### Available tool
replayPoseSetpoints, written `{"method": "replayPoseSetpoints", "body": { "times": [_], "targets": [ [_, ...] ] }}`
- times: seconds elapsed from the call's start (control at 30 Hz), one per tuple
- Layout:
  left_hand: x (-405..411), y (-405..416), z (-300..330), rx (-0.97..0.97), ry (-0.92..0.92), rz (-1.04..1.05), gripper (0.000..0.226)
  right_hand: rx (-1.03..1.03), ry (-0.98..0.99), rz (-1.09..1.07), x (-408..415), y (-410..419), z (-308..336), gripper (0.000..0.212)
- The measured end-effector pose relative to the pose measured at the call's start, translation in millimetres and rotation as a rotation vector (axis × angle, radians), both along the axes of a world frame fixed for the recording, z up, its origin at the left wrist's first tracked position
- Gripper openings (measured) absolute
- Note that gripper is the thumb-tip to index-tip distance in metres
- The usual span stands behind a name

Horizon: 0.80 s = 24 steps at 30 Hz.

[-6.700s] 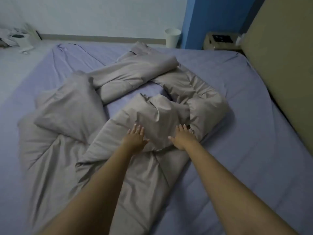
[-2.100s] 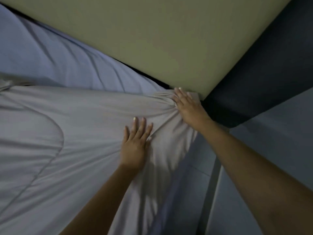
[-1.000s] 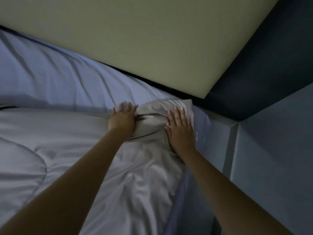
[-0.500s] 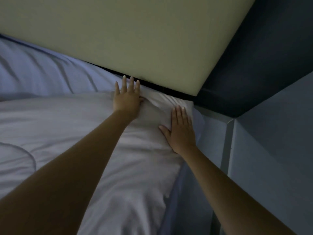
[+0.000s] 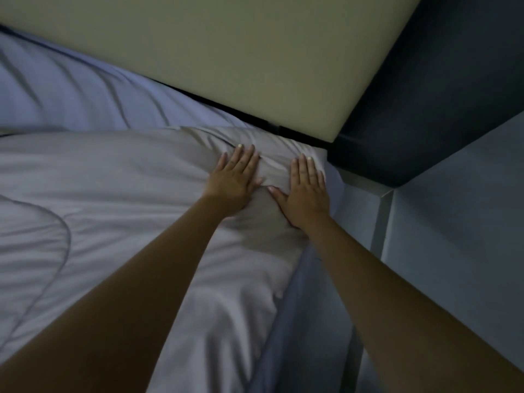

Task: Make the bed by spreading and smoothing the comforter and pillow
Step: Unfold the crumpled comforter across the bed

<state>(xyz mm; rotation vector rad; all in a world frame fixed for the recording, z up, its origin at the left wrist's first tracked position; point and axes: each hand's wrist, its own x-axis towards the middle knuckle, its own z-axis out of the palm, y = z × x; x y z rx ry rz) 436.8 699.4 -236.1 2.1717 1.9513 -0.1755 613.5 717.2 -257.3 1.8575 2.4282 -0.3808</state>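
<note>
The grey comforter (image 5: 119, 211) lies spread over the bed, its top corner bunched near the headboard. My left hand (image 5: 234, 178) rests flat on that corner with fingers straight and holds nothing. Beside it, my right hand (image 5: 307, 191) presses flat on the comforter's edge near the side of the mattress. A small wrinkled ridge of fabric stands between the two hands. The lavender bed sheet (image 5: 71, 92) shows above the comforter. No pillow is in view.
The beige padded headboard (image 5: 226, 58) runs across the top. A dark blue wall (image 5: 442, 89) stands at the right corner, with a pale panel (image 5: 459, 222) below it. The sheet-covered mattress side (image 5: 306, 321) drops away at the right of the comforter.
My left hand has slid back from the headboard and toward my right hand. The comforter corner now lies a little nearer the bed's corner, still wrinkled.
</note>
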Motion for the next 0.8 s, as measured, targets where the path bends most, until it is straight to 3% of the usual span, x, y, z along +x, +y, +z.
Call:
{"method": "replayPoseSetpoints", "body": {
  "times": [0.17, 0.3, 0.37, 0.5, 0.8],
  "targets": [
    [-25.5, -51.7, 13.5, -0.015, 0.017, 0.033, 0.062, -0.033, -0.048, 0.015, -2.9, -16.8, 27.3, 0.082],
    [-64.3, -123.1, 31.7, -0.027, -0.016, 0.09, 0.086, -0.051, -0.068, 0.069, -17.5, -58.9, 51.6, 0.078],
    [-85.2, -163.7, 47.8, -0.059, -0.007, 0.146, 0.083, -0.06, -0.058, 0.083, -33.9, -87.5, 68.3, 0.076],
    [-112.2, -279.6, 77.3, -0.094, 0.025, 0.199, 0.064, -0.12, -0.037, 0.136, -63.1, -183.6, 106.6, 0.074],
    [-149.2, -523.5, 183.0, -0.096, 0.006, 0.375, 0.063, -0.13, 0.008, 0.109, -101.1, -411.0, 213.2, 0.073]
  ]
}}
